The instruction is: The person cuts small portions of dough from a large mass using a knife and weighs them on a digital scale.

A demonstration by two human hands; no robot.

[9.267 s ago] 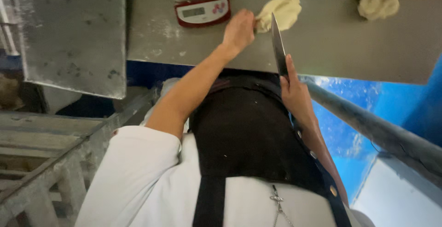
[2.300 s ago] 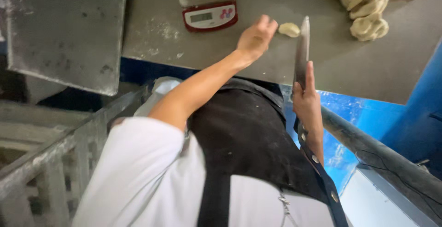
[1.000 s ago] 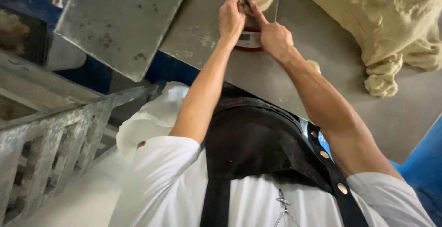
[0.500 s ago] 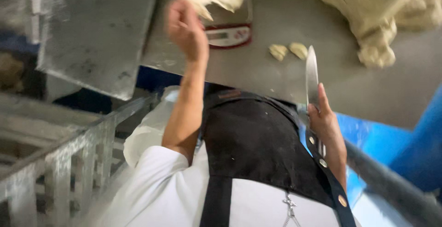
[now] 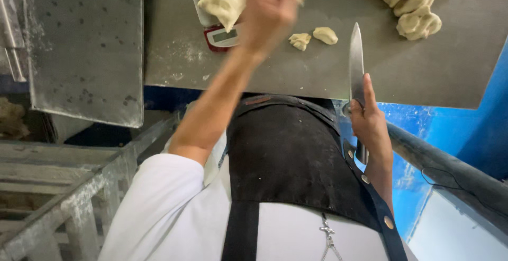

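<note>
Two small dough scraps lie just right of the blurred left hand, whose finger state is unclear; soft, sticky, pinch gently. Right hand fingers clamp the knife.

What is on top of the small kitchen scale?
A lump of pale dough sits on the scale, drooping over its front edge. Only the red base and display show; the weighing pan is mostly covered. The blurred left hand hides the right side.

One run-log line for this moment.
left hand: raised, blurred, above grey table | right hand: grips long steel knife | pale dough lump: on scale
</note>
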